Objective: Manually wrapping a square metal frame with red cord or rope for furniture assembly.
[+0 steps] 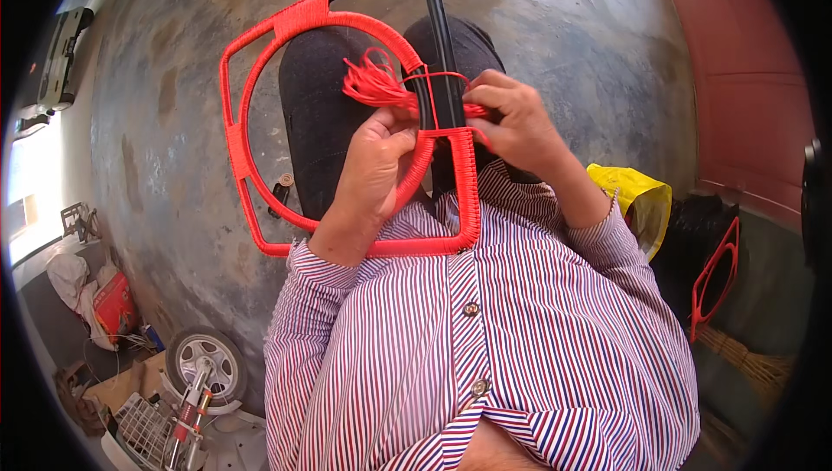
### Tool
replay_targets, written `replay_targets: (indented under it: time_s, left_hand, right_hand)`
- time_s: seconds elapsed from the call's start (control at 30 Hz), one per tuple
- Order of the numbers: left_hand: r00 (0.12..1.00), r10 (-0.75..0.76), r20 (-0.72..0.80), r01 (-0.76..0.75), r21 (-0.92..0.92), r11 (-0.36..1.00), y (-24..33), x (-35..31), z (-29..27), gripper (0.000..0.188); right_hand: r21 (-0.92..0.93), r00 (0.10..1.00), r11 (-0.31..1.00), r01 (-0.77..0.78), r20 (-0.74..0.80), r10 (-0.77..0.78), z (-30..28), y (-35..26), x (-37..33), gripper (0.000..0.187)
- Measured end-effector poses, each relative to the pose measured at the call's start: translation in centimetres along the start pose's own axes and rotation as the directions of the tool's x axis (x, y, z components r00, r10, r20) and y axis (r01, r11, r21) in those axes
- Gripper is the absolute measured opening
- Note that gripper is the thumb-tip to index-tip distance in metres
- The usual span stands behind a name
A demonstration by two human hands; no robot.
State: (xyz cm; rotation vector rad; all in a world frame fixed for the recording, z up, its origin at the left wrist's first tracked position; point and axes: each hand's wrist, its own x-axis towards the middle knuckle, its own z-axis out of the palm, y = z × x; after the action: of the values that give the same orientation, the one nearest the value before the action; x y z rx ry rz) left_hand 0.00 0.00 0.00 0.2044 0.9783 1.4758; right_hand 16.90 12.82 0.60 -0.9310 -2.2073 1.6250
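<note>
A metal frame (469, 178), a rounded rectangle with a ring inside it, rests on my lap. Red cord covers most of it in tight wraps; the top right stretch is bare and black. A loose bundle of red cord (374, 83) passes behind the bare bars, its looped end sticking out on their left. My left hand (381, 152) closes on that bundle beside the ring. On the other side of the bars, my right hand (511, 116) grips the bundle's right end with bent fingers. One strand of cord runs across the front of the black bars.
A yellow bag (633, 189) and a black bag stand at my right, with another red frame (716, 276) and a straw broom (745, 358) near them. At lower left are a small wheel (206, 365) and assorted parts.
</note>
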Motion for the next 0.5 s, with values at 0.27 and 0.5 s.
replay_targets:
  time_s: [0.27,0.5]
  left_hand:
    - [0.996,-0.089,0.003,0.089,-0.001,0.996,0.3,0.3,0.1,0.024]
    - [1.000,-0.028,0.004,0.028,-0.038,0.999,0.9,-0.6,1.2,0.023]
  right_hand:
    - [0.784,0.943,0.539,0.308,-0.174,-0.285,-5.9,-0.4,-4.2,0.019]
    - [0.934,0.842,0.214,0.285,-0.138,-0.522,-14.0,-0.1,-9.1,0.018]
